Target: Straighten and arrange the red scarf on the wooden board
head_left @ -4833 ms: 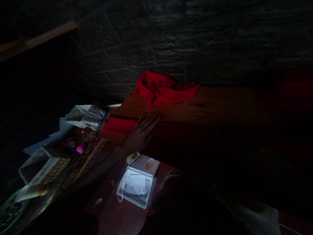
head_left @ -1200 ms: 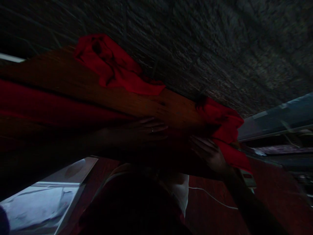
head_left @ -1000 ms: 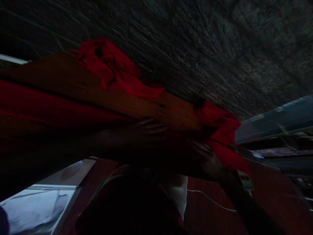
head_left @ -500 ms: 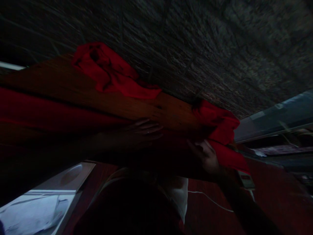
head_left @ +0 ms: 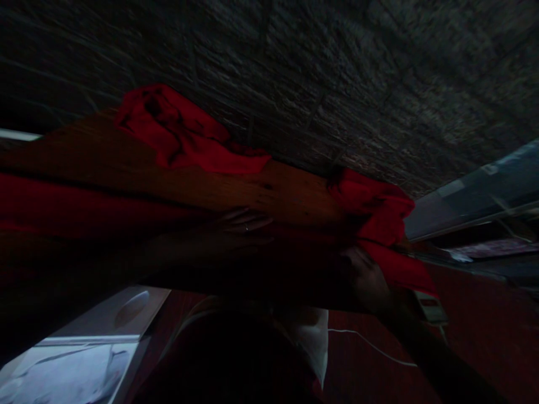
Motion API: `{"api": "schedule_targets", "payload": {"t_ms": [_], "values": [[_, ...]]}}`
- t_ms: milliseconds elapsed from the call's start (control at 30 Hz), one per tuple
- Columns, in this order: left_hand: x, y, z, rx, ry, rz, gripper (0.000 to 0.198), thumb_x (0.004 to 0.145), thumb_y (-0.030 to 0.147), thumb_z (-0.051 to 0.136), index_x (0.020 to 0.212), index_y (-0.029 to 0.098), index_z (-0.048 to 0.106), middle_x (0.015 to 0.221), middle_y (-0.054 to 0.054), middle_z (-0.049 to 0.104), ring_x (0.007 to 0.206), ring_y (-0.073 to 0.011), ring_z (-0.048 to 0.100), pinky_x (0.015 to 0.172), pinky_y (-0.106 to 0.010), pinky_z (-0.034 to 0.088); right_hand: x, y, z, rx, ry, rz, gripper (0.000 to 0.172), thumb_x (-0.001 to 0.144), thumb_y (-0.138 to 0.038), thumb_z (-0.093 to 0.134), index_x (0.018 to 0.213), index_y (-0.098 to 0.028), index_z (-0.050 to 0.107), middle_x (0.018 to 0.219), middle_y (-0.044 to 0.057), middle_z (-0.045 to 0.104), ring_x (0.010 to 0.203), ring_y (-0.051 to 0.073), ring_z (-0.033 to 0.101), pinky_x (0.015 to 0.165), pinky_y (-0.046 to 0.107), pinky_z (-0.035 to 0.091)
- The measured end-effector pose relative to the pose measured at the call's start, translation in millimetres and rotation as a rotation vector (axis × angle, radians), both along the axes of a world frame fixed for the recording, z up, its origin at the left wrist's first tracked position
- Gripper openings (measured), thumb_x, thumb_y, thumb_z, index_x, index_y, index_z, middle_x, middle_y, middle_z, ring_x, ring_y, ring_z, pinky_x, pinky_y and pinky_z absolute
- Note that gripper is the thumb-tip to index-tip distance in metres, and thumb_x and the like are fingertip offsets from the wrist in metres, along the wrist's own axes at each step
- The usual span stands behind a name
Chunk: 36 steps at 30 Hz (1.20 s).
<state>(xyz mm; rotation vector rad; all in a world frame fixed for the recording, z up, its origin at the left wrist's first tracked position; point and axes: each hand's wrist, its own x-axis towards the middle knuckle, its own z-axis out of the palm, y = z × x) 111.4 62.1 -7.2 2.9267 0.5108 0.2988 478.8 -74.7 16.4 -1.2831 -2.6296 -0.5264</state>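
Observation:
A long red cloth (head_left: 92,209) stretches along the near side of a wooden table (head_left: 290,191), its middle in deep shadow. My left hand (head_left: 242,227) lies flat on it with the fingers stretched out, a ring on one of them. To the right, my right hand (head_left: 368,278) has its fingers bent and drawn together on the cloth; the fingertips are dark and hard to see. Beyond the hands lie two crumpled red cloth pieces, a longer one (head_left: 189,137) at the left and another (head_left: 379,202) at the right.
A rough stone-tiled wall (head_left: 295,84) rises directly behind the table. At the right table end hangs a small pale box (head_left: 430,307), and a thin white cord (head_left: 379,349) runs over the reddish floor (head_left: 475,331). Pale panels (head_left: 71,370) stand at lower left.
My right hand's fingers have drawn together and the hand has shifted slightly right and down. The left hand stays flat in nearly the same place. The whole view has tilted slightly.

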Motion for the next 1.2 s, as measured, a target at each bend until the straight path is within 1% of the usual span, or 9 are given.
{"api": "schedule_targets", "payload": {"t_ms": [133, 267, 333, 433, 567, 800, 933, 1100, 1200], "values": [[6.4, 0.6, 10.7, -0.097, -0.07, 0.089, 0.035, 0.103, 0.04, 0.04, 0.131, 0.038, 0.063, 0.16, 0.003, 0.036, 0.146, -0.0245, 0.036, 0.12, -0.043, 0.027, 31.1, -14.7, 5.9, 0.118, -0.059, -0.254, 0.047, 0.089, -0.004, 0.041, 0.132, -0.016, 0.053, 0.095, 0.011, 0.055, 0.087, 0.025, 0.054, 0.073, 0.035, 0.05], [31.0, -1.8, 16.2, -0.095, -0.112, 0.144, 0.033, 0.103, 0.041, 0.041, 0.11, 0.024, 0.068, 0.137, -0.004, 0.059, 0.127, -0.0238, 0.051, 0.113, -0.043, 0.035, 66.5, -20.6, 10.9, 0.159, -0.111, -0.58, 0.034, 0.09, -0.007, 0.042, 0.121, -0.017, 0.055, 0.095, 0.01, 0.056, 0.084, 0.024, 0.056, 0.065, 0.032, 0.046], [48.7, -3.9, 14.6, -0.073, -0.107, 0.187, 0.035, 0.102, 0.044, 0.042, 0.112, 0.019, 0.065, 0.127, -0.009, 0.063, 0.118, -0.0249, 0.056, 0.109, -0.044, 0.038, 84.0, -22.7, 9.3, 0.179, -0.119, -0.703, 0.03, 0.091, -0.008, 0.043, 0.116, -0.017, 0.056, 0.096, 0.01, 0.057, 0.077, 0.021, 0.056, 0.057, 0.029, 0.041], [78.8, -7.9, 9.2, -0.039, -0.124, 0.237, 0.044, 0.102, 0.046, 0.039, 0.127, 0.016, 0.058, 0.133, -0.013, 0.06, 0.124, -0.0276, 0.054, 0.11, -0.044, 0.038, 108.4, -28.0, 4.2, 0.15, -0.084, -0.83, 0.021, 0.091, -0.008, 0.045, 0.106, -0.017, 0.058, 0.097, 0.008, 0.058, 0.067, 0.016, 0.052, 0.049, 0.026, 0.03], [121.5, -12.3, 6.5, -0.056, -0.099, 0.219, 0.047, 0.103, 0.048, 0.037, 0.129, 0.015, 0.058, 0.134, -0.013, 0.061, 0.122, -0.0282, 0.058, 0.105, -0.042, 0.043, 139.1, -36.8, 2.9, 0.123, -0.017, -0.921, 0.013, 0.09, -0.009, 0.049, 0.097, -0.016, 0.059, 0.095, 0.006, 0.058, 0.064, 0.013, 0.046, 0.049, 0.024, 0.023], [177.3, -12.6, 15.3, -0.137, -0.086, 0.184, 0.044, 0.102, 0.048, 0.038, 0.11, 0.014, 0.065, 0.106, -0.012, 0.072, 0.093, -0.0256, 0.068, 0.08, -0.036, 0.05, 214.0, -61.5, -3.7, 0.171, 0.055, -1.107, 0.004, 0.083, -0.015, 0.059, 0.087, -0.016, 0.058, 0.086, 0.005, 0.06, 0.061, 0.012, 0.042, 0.051, 0.025, 0.019], [185.4, -9.6, 12.0, -0.183, -0.129, 0.219, 0.048, 0.102, 0.052, 0.036, 0.109, 0.015, 0.066, 0.105, -0.012, 0.073, 0.091, -0.0257, 0.068, 0.079, -0.036, 0.048, 250.3, -80.5, -27.0, 0.184, 0.131, -1.225, 0.011, 0.08, -0.023, 0.058, 0.088, -0.015, 0.058, 0.073, 0.004, 0.056, 0.055, 0.013, 0.04, 0.052, 0.026, 0.018], [182.7, -5.4, 8.8, -0.214, -0.153, 0.172, 0.048, 0.103, 0.051, 0.034, 0.096, 0.017, 0.067, 0.093, -0.009, 0.073, 0.083, -0.0221, 0.066, 0.076, -0.033, 0.045, 271.1, -90.5, -47.3, 0.307, 0.252, -1.314, 0.038, 0.081, -0.031, 0.056, 0.112, -0.01, 0.06, 0.069, 0.005, 0.055, 0.053, 0.015, 0.041, 0.052, 0.027, 0.021], [181.2, -3.4, 9.8, -0.288, -0.184, 0.149, 0.046, 0.102, 0.051, 0.036, 0.091, 0.018, 0.066, 0.086, -0.006, 0.071, 0.078, -0.0198, 0.064, 0.073, -0.031, 0.043, 276.3, -86.3, -54.0, 0.17, 0.362, -1.253, 0.039, 0.082, -0.029, 0.054, 0.116, -0.014, 0.063, 0.074, 0.007, 0.06, 0.056, 0.018, 0.047, 0.052, 0.028, 0.025]]}}
